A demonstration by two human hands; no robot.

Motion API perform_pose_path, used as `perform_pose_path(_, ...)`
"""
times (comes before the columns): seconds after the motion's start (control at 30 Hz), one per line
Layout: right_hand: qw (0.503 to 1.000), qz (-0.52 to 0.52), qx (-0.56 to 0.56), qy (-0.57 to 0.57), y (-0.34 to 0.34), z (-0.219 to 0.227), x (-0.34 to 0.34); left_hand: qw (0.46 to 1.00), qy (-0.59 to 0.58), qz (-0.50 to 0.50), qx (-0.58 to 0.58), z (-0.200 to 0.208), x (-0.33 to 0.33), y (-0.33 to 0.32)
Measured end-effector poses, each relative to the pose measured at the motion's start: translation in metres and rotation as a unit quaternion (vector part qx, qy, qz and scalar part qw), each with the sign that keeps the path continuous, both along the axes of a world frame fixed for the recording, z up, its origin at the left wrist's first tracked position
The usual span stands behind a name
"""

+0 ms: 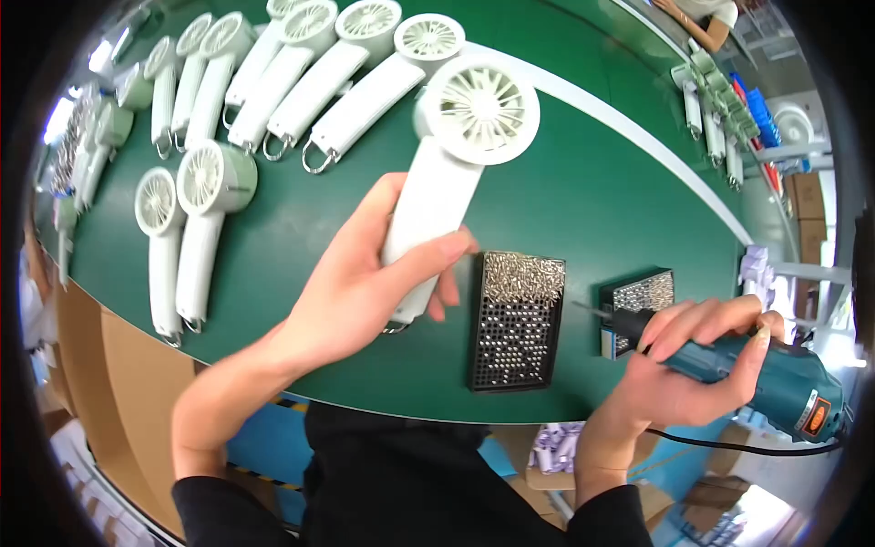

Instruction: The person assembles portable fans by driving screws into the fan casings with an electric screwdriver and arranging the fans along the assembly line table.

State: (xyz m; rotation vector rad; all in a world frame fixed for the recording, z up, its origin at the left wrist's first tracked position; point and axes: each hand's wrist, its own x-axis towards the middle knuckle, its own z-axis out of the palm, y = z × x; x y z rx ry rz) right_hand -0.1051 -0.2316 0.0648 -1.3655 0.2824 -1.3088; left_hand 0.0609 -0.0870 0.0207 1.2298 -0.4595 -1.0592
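Observation:
My left hand (351,269) is wrapped round the handle of a white handheld fan (437,187), its round grille tipped up and away from me. In my right hand (697,360) lies a teal electric screwdriver (775,387) with a black nose; its thin bit points left. Between the hands sits a black screw tray (515,324), with loose screws heaped at its far end and others standing in rows of holes. A second, smaller screw tray (643,296) is partly hidden behind the screwdriver's nose.
Several white fans (351,105) lie in a row along the far left of the green table (602,191). Two more fans (187,242) rest at the left. A white strip (629,132) curves across the table. A black cable (729,445) trails from the screwdriver. Another person's arm (697,27) shows at top right.

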Motion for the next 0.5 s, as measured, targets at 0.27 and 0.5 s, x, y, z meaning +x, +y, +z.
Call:
perform_pose_path(0.27,0.993,0.057,-0.018,0.101,0.028,0.002,0.019,0.996,0.085,0.025,0.005,-0.034,-0.025,-0.019)
perform_pose_path(0.5,0.994,0.047,0.025,0.098,0.015,0.001,0.013,0.988,0.128,0.079,0.042,-0.031,-0.038,-0.024)
